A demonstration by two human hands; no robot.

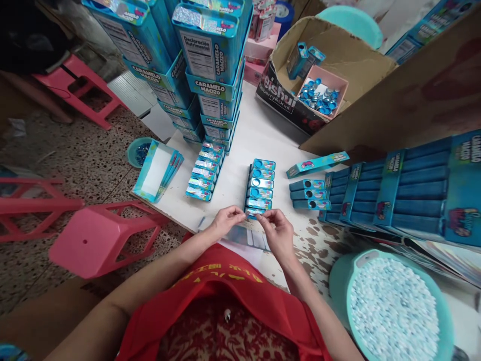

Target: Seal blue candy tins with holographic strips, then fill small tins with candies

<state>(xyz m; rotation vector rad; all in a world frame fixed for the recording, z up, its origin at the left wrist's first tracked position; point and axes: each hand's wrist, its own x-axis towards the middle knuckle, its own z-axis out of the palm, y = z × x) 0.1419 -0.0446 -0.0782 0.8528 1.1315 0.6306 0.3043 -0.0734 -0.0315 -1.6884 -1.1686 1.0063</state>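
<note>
At the near end of a row of small blue candy tins [261,183], both of my hands meet over the closest tin [254,213]. My left hand [228,220] pinches at its left side, and my right hand [278,231] pinches at its right. Between the fingertips, over the tin's lid, lies what looks like a small shiny sticker [255,212], partly covered by the fingers. Below the hands, a clear sheet with pale rectangles [246,236] lies along the table edge. Left of this row stands another row of tins with shiny strips across their tops [205,173].
Tall stacks of blue boxed tins [210,55] stand at the back left, beside empty trays [152,173]. On the right are three tins with open holes [310,194], more stacked tins [409,188] and a tub of pale candies [394,301]. Behind sits a cardboard box [280,100] holding caps.
</note>
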